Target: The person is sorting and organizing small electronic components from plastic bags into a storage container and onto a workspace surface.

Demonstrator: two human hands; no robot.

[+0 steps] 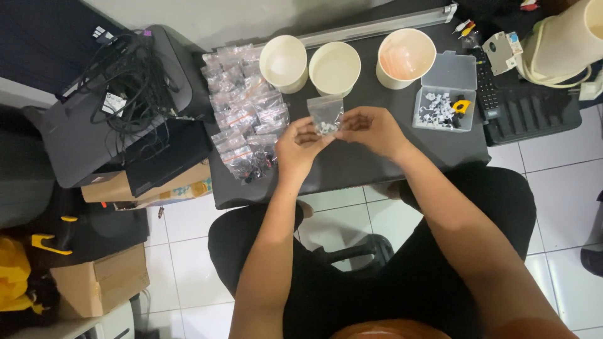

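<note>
Both hands pinch a small clear bag (326,115) of white bits over the dark table (352,163): left hand (300,147) low at its left, right hand (372,129) at its right. The bag stands upright between them, equally near.

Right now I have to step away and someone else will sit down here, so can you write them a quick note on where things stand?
Left hand and right hand: both have a grip on one small clear zip bag with white clips in the bottom, held over the dark table.
Done: a pile of filled bags lies to the left.
Left: loose white clips in the clear plastic box on the right.
Three paper cups stand behind; I cannot tell their contents.
</note>
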